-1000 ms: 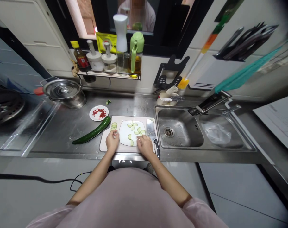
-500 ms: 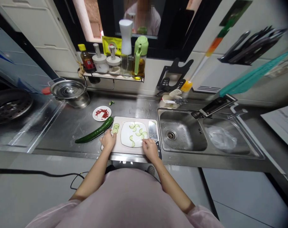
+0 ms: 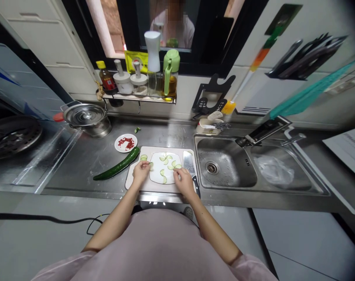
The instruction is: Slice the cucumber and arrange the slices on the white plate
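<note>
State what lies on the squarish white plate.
Thin, green-edged slices lie on the white plate. The right hand covers part of its right edge; anything beneath those fingers is hidden.

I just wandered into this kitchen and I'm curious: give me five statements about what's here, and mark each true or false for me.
1. The left hand holds a cucumber slice at the left edge of the square plate. True.
2. The right hand grips the knife. False: the knife lies on the cutting board, and the right hand is at the square plate's right edge.
3. The long cucumber lies on the counter, left of the cutting board. True.
4. The round plate holds green pieces. False: the round plate holds red bits.
5. A clear plastic bag lies in the right sink basin. True.
</note>
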Motion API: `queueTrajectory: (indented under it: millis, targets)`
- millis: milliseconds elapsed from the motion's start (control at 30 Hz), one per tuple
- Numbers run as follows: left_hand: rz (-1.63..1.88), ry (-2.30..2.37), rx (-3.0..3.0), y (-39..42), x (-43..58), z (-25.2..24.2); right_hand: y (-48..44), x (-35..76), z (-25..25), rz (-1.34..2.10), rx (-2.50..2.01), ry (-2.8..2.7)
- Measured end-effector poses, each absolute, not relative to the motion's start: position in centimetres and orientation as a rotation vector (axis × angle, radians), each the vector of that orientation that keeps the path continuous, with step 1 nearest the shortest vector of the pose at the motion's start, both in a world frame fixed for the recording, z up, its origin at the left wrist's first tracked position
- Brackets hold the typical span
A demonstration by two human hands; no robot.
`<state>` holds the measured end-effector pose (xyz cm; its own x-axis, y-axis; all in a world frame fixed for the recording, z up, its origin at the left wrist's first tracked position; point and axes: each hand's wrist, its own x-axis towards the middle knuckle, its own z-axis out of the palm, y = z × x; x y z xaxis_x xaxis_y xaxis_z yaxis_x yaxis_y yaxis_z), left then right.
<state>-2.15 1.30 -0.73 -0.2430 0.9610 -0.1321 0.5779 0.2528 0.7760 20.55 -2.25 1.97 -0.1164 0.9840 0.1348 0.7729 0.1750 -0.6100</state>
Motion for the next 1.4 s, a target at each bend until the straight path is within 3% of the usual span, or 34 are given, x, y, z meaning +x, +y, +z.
queueTrajectory:
  millis: [133, 400, 633, 933, 1400]
  targets:
    - [1.012, 1.553, 1.235, 1.3, -0.8, 1.7, -0.5, 19.1, 4.2, 0.581, -1.537, -1.926]
    - [1.109, 1.315, 1.310, 0.5, 0.6, 7.4, 1.2, 16.6, 6.7, 0.868, -1.319, -1.790]
    - [1.232, 1.370, 1.183, 0.3, 0.9, 8.3, 1.6, 17.0, 7.1, 0.917, -1.238, -1.672]
    - [1.113, 1.247, 0.854, 0.4, 1.8, 10.0, 1.8, 17.5, 8.9, 0.765, -1.118, -1.797]
    - [1.200, 1.198, 0.813, 1.4, 2.4, 10.6, 2.0, 18.2, 8.9, 0.757, -1.120, -1.788]
